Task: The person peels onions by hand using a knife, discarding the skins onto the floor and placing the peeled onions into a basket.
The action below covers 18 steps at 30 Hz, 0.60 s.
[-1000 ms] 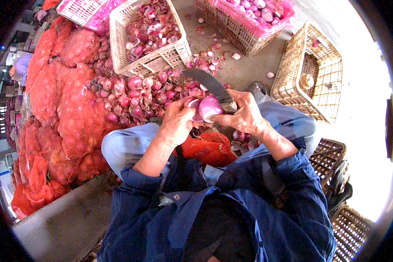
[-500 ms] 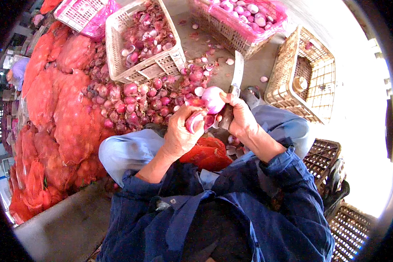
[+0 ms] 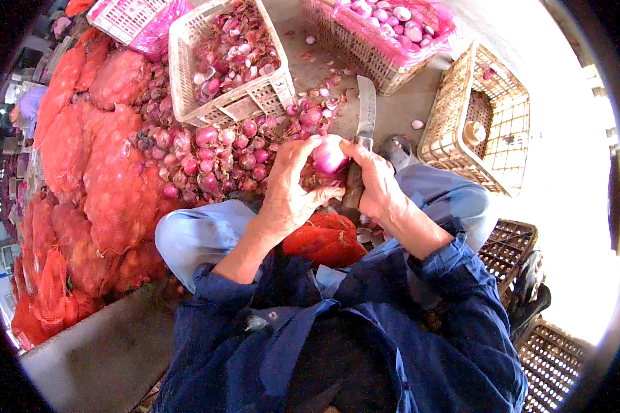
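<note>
Red onion [image 3: 329, 154], mostly skinned and pale pink, pinched in left hand [image 3: 289, 189] fingers above the lap; right hand [image 3: 375, 182] clenched around knife [image 3: 365, 117], blade upright; loose onion heap [image 3: 213, 155] unpeeled, white basket [image 3: 238, 107] holding skins.

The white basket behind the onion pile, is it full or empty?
Roughly full. The white basket holds purple onion skins and trimmed pieces heaped nearly up to its rim.
</note>
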Each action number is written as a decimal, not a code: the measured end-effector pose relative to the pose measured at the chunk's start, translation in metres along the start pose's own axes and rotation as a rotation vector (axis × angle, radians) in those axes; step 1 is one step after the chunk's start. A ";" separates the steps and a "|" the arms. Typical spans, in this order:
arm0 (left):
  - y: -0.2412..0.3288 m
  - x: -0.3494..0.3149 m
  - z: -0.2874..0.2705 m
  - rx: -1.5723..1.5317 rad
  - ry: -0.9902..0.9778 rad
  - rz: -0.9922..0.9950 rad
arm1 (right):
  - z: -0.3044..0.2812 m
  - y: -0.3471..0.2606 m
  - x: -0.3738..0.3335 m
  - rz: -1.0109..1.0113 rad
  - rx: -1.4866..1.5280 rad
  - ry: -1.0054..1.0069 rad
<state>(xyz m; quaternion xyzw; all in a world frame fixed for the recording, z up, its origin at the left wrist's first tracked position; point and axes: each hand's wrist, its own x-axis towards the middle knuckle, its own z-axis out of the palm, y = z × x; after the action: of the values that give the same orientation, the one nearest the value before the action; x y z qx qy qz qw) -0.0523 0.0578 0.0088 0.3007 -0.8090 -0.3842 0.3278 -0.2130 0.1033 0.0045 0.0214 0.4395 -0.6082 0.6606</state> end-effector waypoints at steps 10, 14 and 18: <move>-0.006 0.008 -0.031 -0.649 -0.189 -0.338 | -0.019 -0.008 -0.008 0.236 -0.091 -0.267; -0.011 0.001 -0.015 -0.535 -0.103 -0.172 | -0.014 -0.012 -0.005 0.225 -0.028 -0.228; -0.010 -0.001 -0.012 -0.332 -0.045 -0.152 | -0.017 -0.011 -0.005 0.109 -0.144 -0.191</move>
<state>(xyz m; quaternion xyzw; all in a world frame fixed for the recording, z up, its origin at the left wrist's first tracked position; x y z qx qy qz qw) -0.0404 0.0480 0.0068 0.2939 -0.7166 -0.5428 0.3249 -0.2306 0.1140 0.0028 -0.0603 0.4152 -0.5376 0.7314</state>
